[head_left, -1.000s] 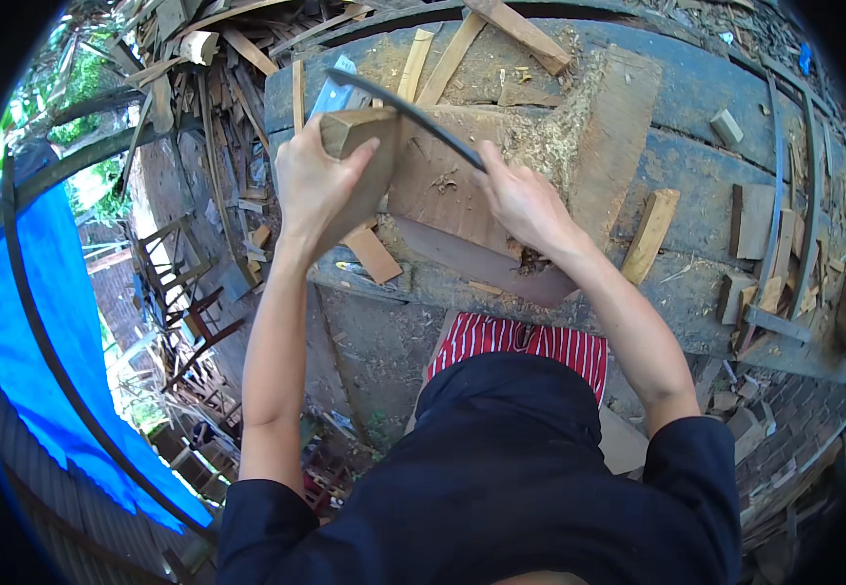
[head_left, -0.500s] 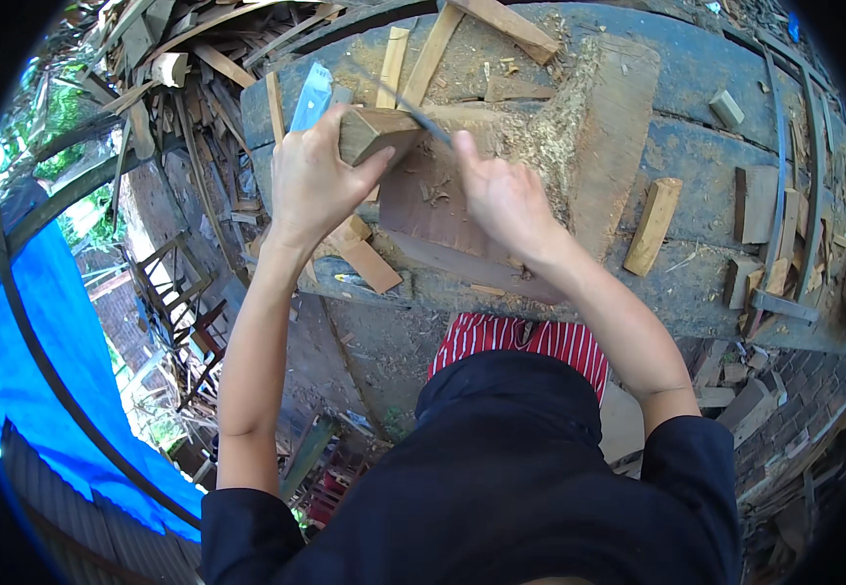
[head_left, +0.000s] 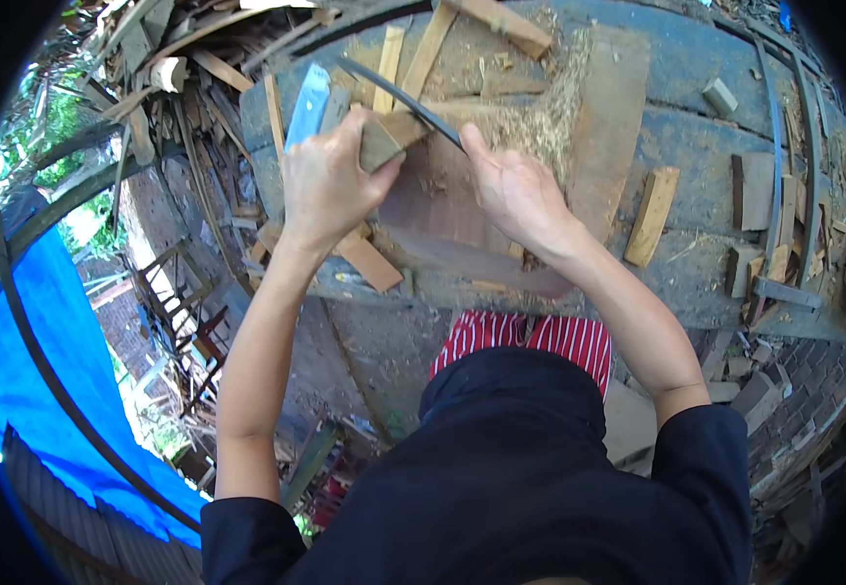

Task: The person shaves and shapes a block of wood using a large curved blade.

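My left hand (head_left: 330, 185) is closed round a small wooden block (head_left: 384, 141), holding it tilted above the workbench. A long, narrow dark blade (head_left: 393, 93) crosses the block's upper right edge and appears to touch it. My right hand (head_left: 520, 200) grips its near end, with the thumb laid along it; the handle is hidden in the fist. Whether it is a knife or a file cannot be made out. Below both hands lies a thick reddish-brown wood slab (head_left: 432, 210), with shavings on top.
A weathered blue-grey workbench (head_left: 696, 156) carries wood shavings (head_left: 540, 132), a broad plank (head_left: 613, 146), a loose yellowish block (head_left: 653, 216) and several offcuts. A blue-wrapped piece (head_left: 308, 105) lies beyond my left hand. Metal bars (head_left: 777, 127) cross the right end. Scrap wood (head_left: 213, 107) is heaped at left.
The blade has turned and more of its length now shows past the block. My right hand has moved slightly right and down. My left hand and the block have shifted a little right.
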A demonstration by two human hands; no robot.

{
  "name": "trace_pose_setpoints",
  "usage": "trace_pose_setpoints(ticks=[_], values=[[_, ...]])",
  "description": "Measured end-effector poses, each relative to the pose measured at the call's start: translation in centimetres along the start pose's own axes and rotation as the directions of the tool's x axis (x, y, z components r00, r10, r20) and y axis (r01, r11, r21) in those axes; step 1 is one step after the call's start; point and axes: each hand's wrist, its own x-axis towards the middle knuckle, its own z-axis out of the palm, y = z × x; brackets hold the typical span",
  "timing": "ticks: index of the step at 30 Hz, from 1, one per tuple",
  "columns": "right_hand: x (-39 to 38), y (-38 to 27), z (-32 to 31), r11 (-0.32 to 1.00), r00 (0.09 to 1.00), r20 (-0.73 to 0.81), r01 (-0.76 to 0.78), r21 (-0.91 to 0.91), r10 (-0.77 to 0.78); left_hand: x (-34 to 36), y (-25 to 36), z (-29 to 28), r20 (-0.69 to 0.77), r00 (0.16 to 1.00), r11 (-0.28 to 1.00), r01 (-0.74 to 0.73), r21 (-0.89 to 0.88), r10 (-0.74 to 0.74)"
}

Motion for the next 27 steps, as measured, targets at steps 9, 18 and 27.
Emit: trace_pose_setpoints(ticks=[9,18,27], values=[[-0.2,-1.1,-1.1,0.998,0.997,0.046,-0.064,0.01,0.064,0.5,-0.4,0.8,-0.056,0.998,1.0,0.006,-0.026,-0.007],[0.1,-0.7,-1.7,0.998,0.996,0.066,-0.055,-0.032,0.057,0.6,-0.1,0.5,-0.047,0.998,0.999,0.036,-0.015,-0.037],[-0.6,-0.9,-3.3,0.994,0.971,0.214,-0.109,0.015,0.104,0.4,0.1,0.0,-0.04,0.997,0.997,0.066,-0.042,-0.068]])
